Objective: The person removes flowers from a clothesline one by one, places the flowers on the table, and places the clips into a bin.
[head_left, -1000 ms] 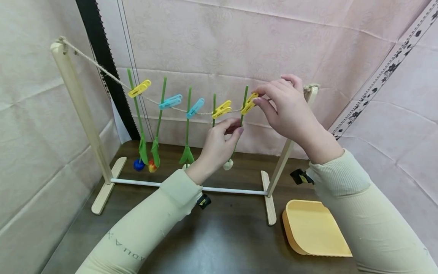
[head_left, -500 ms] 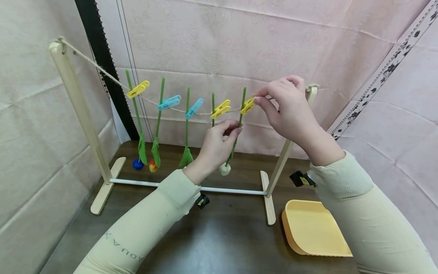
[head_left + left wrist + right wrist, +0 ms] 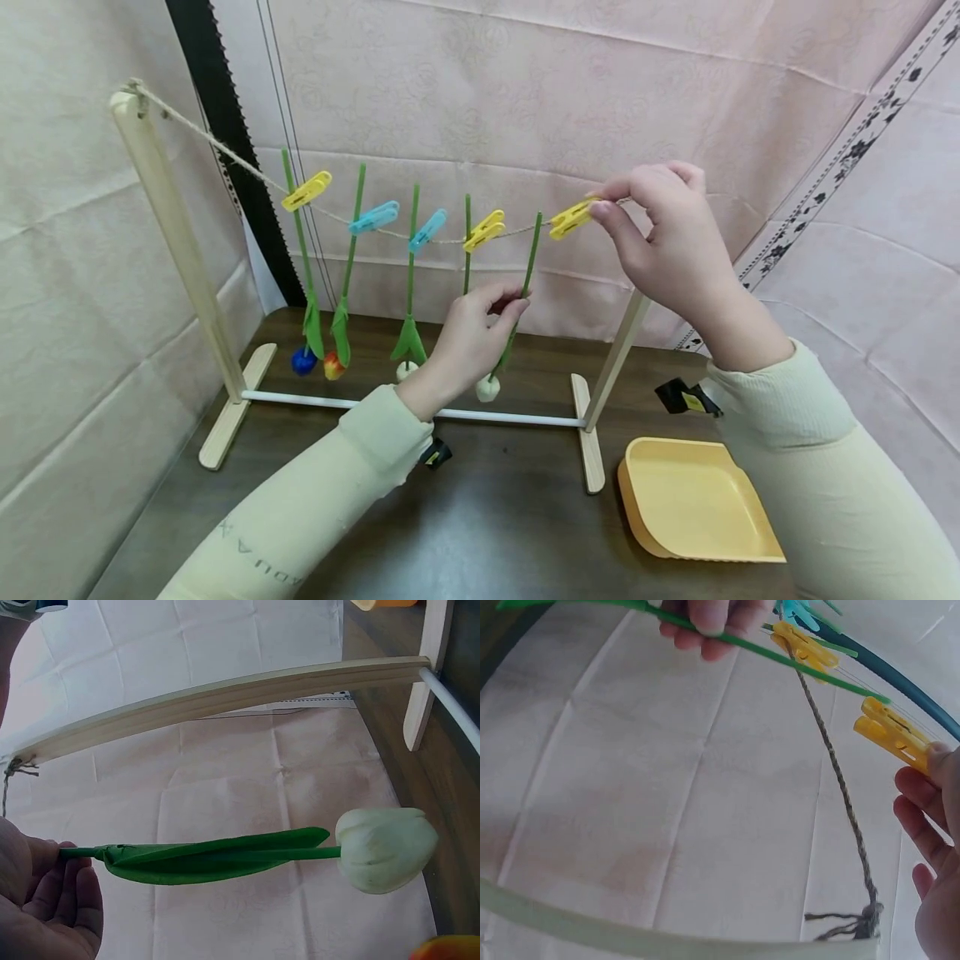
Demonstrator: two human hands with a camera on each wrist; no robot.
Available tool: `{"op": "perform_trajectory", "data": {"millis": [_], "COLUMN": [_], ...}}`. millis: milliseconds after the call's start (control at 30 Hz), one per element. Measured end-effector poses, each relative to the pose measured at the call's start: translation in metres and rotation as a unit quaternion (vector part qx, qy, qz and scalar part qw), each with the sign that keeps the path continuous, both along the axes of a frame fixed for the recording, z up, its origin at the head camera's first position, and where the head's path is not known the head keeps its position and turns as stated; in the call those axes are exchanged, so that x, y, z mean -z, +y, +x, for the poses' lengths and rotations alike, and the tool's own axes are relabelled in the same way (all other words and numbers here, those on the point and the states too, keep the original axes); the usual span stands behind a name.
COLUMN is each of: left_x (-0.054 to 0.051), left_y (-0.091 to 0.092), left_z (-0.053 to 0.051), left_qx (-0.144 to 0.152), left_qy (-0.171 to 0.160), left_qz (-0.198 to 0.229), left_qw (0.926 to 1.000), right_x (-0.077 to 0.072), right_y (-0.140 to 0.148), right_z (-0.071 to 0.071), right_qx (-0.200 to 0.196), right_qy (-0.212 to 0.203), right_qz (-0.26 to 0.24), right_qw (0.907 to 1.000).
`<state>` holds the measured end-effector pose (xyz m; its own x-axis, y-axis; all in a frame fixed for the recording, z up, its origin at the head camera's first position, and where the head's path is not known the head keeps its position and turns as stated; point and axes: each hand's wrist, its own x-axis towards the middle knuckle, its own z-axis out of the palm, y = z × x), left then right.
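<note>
White bloom [image 3: 487, 389] hangs below our left hand [image 3: 480, 327], which pinches its stem [image 3: 532, 254]; our right hand [image 3: 671, 237] pinches a yellow clothespin [image 3: 572, 220], its handle tips hidden.

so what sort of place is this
Probably a screened-off indoor tabletop set-up: creased pale cloth hangs behind and beside a dark brown table, on which stands a wooden frame strung with rope.

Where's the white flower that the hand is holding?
In the head view, the white flower is rightmost, blossom down, its stem pinched by the left hand, left of the right hand and its yellow clothespin.
</note>
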<state>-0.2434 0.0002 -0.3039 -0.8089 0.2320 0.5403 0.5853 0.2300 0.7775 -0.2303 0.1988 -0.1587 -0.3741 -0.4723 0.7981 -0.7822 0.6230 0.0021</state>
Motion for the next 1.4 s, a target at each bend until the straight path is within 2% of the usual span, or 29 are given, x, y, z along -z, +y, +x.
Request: {"op": "perform_trajectory", "data": {"millis": [200,433,533,667,833,967,1067,1167,1267,1333,1400], "left_x": [0.008,0.015,0.017,0.021,0.038,0.058,0.075,0.091,0.105,0.116,0.126], "left_y": [-0.014,-0.033,-0.043,-0.057,-0.073,-0.087,-0.097,-0.105,-0.111,-0.113,-0.114], "left_z": [0.007,0.021,0.026,0.035,0.04,0.044,0.048,0.053,0.056,0.057,0.058], "left_qx": [-0.002,0.014,0.025,0.04,0.071,0.099,0.122,0.143,0.153,0.153,0.153], "left_qy": [-0.01,0.007,0.002,-0.019,-0.014,0.004,0.006,0.005,0.0,-0.001,-0.005], "left_qz": [-0.034,-0.082,-0.117,-0.171,-0.246,-0.31,-0.352,-0.389,-0.426,-0.45,-0.467], "left_qw": [0.9994,0.9965,0.9928,0.9842,0.9665,0.9457,0.9279,0.9102,0.8919,0.88,0.8708], "right_x": [0.008,0.024,0.034,0.053,0.087,0.12,0.148,0.177,0.205,0.221,0.234], "right_y": [0.01,0.024,0.027,0.033,0.049,0.073,0.097,0.121,0.145,0.159,0.171], "right_z": [0.003,0.009,0.01,0.014,0.019,0.028,0.036,0.042,0.05,0.055,0.061], "right_qx": [0.007,-0.018,-0.034,-0.051,-0.03,0.033,0.083,0.114,0.14,0.155,0.174], "right_qy": [-0.02,-0.064,-0.077,-0.094,-0.127,-0.205,-0.276,-0.333,-0.375,-0.391,-0.41], "right_qz": [0.007,0.024,0.034,0.056,0.084,0.073,0.042,0.011,-0.004,-0.007,-0.005], "right_qw": [0.9997,0.9975,0.9958,0.9926,0.9879,0.9756,0.9568,0.9359,0.9166,0.9073,0.8952]}}
